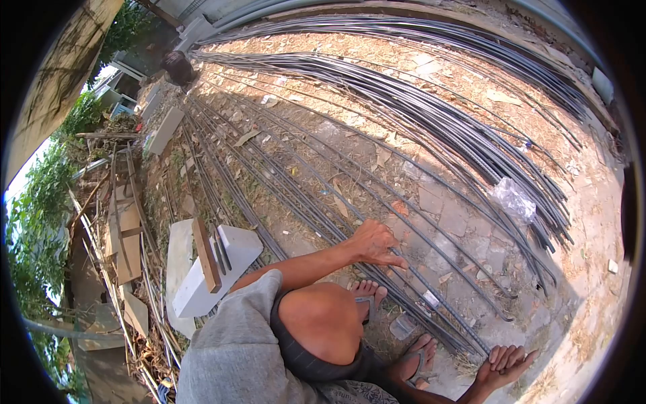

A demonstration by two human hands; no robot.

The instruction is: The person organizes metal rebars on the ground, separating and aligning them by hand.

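Touching rod's [464, 326] end: right hand [505, 367]

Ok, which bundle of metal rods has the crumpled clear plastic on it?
The thick middle bundle: the plastic lies near its right end. Neither the bundle along the top nor the rods between the left hand and right hand carries it.

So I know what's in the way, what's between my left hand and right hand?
In the head view, a rod runs between your left hand and right hand, with a white scrap near it, closer to the left.
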